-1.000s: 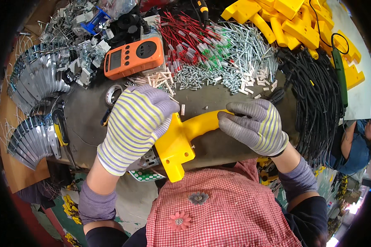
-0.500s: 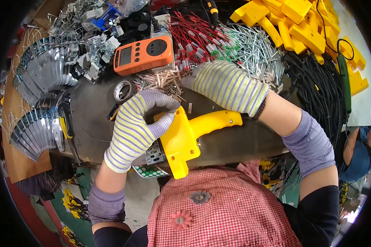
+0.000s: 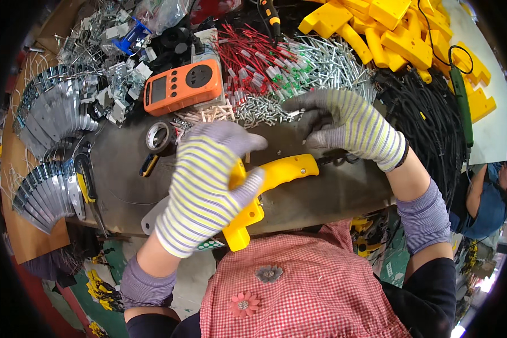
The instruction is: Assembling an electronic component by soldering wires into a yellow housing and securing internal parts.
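Observation:
A yellow plastic handled housing (image 3: 287,172) lies at the table's near edge, its grip pointing right. My left hand (image 3: 205,183), in a striped knit glove, covers the housing's left part; thumb and forefinger are spread, with yellow plastic showing between them. A grey metal plate (image 3: 151,217) sticks out beneath that hand. Past the grip, my right hand (image 3: 357,127), gloved alike, hovers with thumb and fingers apart. Its fingertips are near a pile of small screws (image 3: 262,111), and I see nothing between them. Beside the screws lie pale pegs (image 3: 208,114).
An orange meter with a socket (image 3: 183,87) stands behind a tape roll (image 3: 160,138). Red-wired parts (image 3: 245,50), long screws (image 3: 338,62), black cables (image 3: 428,121) and yellow housings (image 3: 400,42) crowd the back and right. Metal blades (image 3: 42,191) and pliers (image 3: 86,177) lie left.
My right hand has drawn back from the screw pile toward the right, and its fingers have parted. My left hand has shifted over the housing and spread its thumb. The whole view has shifted slightly.

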`<state>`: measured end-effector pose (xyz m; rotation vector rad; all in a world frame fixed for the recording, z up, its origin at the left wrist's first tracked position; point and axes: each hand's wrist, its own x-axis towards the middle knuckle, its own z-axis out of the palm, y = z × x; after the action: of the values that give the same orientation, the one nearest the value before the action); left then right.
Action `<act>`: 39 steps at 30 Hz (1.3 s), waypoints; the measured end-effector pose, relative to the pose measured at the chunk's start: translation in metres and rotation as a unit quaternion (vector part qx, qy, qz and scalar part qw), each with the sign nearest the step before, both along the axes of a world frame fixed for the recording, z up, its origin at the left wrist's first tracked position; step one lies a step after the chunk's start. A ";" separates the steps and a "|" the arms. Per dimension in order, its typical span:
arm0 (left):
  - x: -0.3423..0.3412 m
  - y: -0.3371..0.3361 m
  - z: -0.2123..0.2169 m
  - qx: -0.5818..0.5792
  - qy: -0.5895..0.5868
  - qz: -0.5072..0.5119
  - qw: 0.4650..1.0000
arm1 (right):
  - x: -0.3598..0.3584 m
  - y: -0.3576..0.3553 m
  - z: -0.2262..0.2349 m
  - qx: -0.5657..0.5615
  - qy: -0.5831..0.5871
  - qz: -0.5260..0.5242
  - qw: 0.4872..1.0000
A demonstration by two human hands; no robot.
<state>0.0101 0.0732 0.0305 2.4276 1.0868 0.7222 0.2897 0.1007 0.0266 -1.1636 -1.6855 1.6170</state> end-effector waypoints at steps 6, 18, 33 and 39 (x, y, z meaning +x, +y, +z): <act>0.042 -0.016 -0.016 0.023 0.086 -0.019 0.996 | -0.007 -0.006 -0.009 -0.019 -0.012 0.011 1.000; 0.050 -0.037 -0.018 0.083 0.114 0.016 0.990 | -0.024 -0.046 -0.020 0.133 -0.056 -0.026 0.989; 0.060 -0.041 -0.017 0.097 0.110 0.022 0.989 | 0.292 -0.085 0.065 0.240 -0.625 -0.399 0.626; 0.069 -0.037 -0.016 0.071 0.141 0.028 0.987 | 0.274 -0.098 0.064 0.385 -0.530 -0.468 0.593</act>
<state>0.0789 0.0366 0.0147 2.6907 1.2502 0.4974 0.5634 0.0029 0.0909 -2.0546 -1.4488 -0.6360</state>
